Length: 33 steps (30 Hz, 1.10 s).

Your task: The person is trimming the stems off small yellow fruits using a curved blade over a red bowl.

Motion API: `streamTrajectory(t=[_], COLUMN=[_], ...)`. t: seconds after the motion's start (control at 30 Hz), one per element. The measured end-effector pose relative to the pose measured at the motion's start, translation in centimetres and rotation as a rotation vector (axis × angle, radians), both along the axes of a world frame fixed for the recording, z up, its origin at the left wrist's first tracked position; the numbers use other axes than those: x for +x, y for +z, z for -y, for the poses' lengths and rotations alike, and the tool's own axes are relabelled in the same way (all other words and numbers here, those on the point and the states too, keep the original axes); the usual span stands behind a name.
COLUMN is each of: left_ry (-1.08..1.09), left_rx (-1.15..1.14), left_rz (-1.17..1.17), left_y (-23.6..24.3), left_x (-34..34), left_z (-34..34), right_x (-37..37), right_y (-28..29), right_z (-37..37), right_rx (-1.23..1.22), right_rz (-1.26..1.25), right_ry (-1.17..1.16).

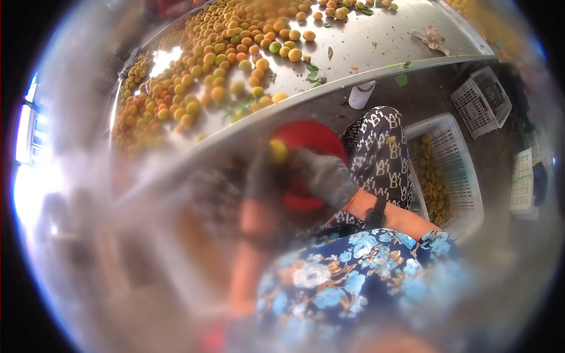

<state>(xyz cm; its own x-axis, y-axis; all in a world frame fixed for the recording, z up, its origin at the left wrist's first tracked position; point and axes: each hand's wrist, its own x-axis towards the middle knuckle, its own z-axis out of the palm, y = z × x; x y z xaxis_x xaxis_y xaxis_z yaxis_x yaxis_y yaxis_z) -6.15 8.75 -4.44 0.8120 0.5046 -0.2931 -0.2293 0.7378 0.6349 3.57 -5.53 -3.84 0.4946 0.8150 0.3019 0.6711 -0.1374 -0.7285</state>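
Note:
My left hand, in a grey glove and blurred, is closed around a yellow apricot that shows at its fingertips. Close beside it, my right hand, also gloved in grey, reaches in with curled fingers. Whatever those fingers hold is lost in the blur. Both hands are over a red basin at my lap, and they hide much of it. Many loose apricots, yellow, orange and a few greenish, lie on the metal table in front of me.
To my right stands a white plastic crate with brownish-yellow fruit pieces in it. Farther right are another slotted crate and a pale basket. A white cylinder stands below the table's edge. Haze blurs the lower left.

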Motion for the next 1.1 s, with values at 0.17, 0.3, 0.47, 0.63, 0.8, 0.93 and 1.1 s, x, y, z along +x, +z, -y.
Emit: streamTrajectory(t=[0.17,0.3,0.47,0.63,0.8,0.93,1.1], left_ry=[0.091,0.100,0.187,0.070,0.053,-0.007,-0.021], left_rx=[-0.068,-0.059,-0.134,-0.056,-0.038,-0.031,-0.009], left_rz=[-0.083,-0.075,-0.065,-0.038,-0.043,-0.050,-0.054], left_y=[-2.1,-3.4,-4.2,-4.1,-4.7,-5.6,-5.4], left_x=[0.5,0.5,1.4,1.2,1.0,1.0,0.8], left_z=[-0.4,-0.5,-0.3,0.1,-0.2,-1.2,-1.3], right_x=[0.7,0.3,-1.0,-1.3,-1.9,-2.1,-1.1], right_y=[-0.4,-1.0,-2.3,-4.0,-5.2,-4.8,-2.3], right_z=[-0.9,-2.0,-2.3,-2.7,-3.4,-3.7,-1.9], right_rx=[-0.142,-0.193,-0.074,0.033,0.214,0.308,0.048], right_rz=[0.133,0.188,-0.065,-0.167,-0.263,-0.476,-0.299], right_ry=[0.030,0.040,-0.055,-0.067,-0.068,-0.036,-0.135])
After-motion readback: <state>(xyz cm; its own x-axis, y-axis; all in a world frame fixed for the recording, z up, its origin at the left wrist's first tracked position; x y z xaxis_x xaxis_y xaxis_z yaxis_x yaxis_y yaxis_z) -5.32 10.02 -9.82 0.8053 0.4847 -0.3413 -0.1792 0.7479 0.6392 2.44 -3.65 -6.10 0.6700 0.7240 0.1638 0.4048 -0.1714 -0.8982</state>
